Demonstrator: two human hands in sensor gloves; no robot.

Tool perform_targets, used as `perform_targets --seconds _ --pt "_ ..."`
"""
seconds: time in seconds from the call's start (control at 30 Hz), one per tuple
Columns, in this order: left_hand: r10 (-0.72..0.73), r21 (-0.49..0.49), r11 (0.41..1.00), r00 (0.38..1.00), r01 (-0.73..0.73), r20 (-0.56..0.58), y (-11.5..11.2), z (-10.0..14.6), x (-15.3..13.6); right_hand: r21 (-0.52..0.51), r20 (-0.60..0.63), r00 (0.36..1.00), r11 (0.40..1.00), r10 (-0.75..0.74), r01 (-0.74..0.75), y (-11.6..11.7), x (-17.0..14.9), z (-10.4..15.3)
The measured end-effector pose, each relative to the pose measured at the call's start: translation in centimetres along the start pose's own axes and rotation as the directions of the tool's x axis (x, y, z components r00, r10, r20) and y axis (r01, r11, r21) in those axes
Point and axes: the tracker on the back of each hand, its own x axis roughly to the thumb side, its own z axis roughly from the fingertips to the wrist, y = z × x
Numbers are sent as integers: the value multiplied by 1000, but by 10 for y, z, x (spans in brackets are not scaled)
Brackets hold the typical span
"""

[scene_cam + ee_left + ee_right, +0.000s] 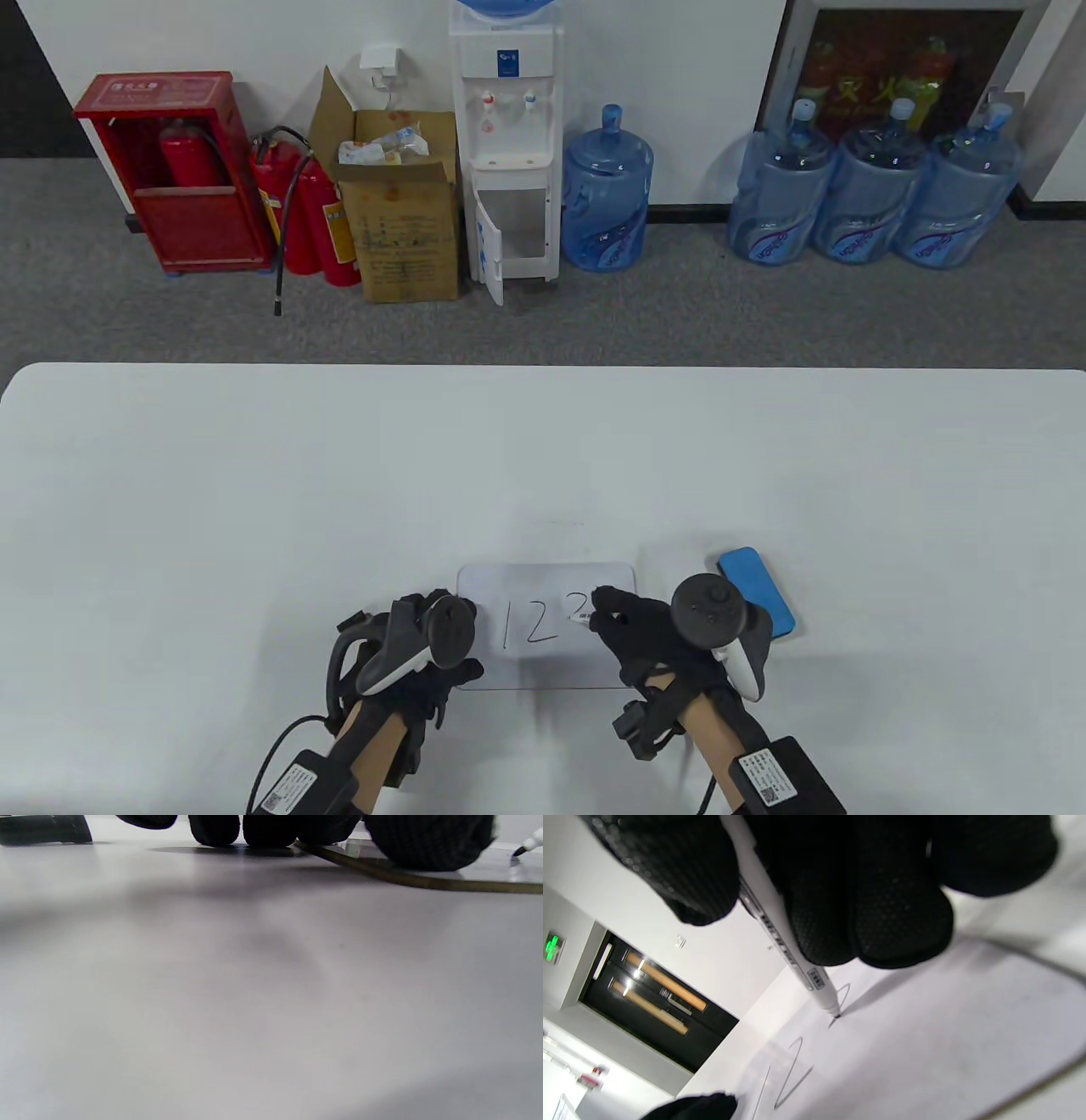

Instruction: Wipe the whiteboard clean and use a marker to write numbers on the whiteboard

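Note:
A small whiteboard [543, 586] lies flat near the table's front edge, with "1", "2" and part of a third digit in thin black lines. My right hand [624, 624] grips a white marker [780, 938] whose tip touches the whiteboard [946, 1035] at the unfinished digit. In the left wrist view that marker tip [524, 848] shows at the far right. My left hand [441, 654] rests on the board's left edge, fingertips [214, 830] down on the table beside the rim. A blue eraser [758, 591] lies just right of the board, behind my right hand.
The white table [339, 475] stretches wide to the left, right and back. Beyond its far edge on the floor stand a water dispenser [506, 144], water bottles [607, 191], a cardboard box [403, 212] and fire extinguishers [297, 208].

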Motion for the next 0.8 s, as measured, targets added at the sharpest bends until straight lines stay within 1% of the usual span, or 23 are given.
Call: perform_targets --seconds 0.1,0.17,0.23,0.27,0.33,0.43,0.53,0.63,0.7,0.8 --pt "0 0 1000 1000 0 1 0 0 0 -6 -20 1000 1000 -19 19 -9 -6 3" --pt "-1 0 1000 1000 1 1 0 0 0 -4 -4 1000 1000 -14 14 -9 -6 6" --pt "0 0 1000 1000 0 0 0 0 0 26 40 999 1000 -1 0 -3 -2 10" --pt "-1 0 1000 1000 1 0 0 0 0 61 63 998 998 -4 0 3 1 12" --pt "-1 0 1000 1000 1 0 0 0 0 106 77 996 994 -33 24 13 5 14" --pt "0 0 1000 1000 0 0 0 0 0 109 85 995 993 -53 44 18 8 13" --pt "0 0 1000 1000 0 0 0 0 0 73 54 987 987 -150 146 9 -2 10" --pt "-1 -1 1000 1000 1 0 0 0 0 27 20 963 963 -270 270 -6 -18 8" --pt "-5 -2 1000 1000 5 -1 0 0 0 15 5 945 945 -327 327 -14 -26 9" --pt "-11 -5 1000 1000 11 -1 0 0 0 -17 12 940 940 -340 340 -26 -31 11"
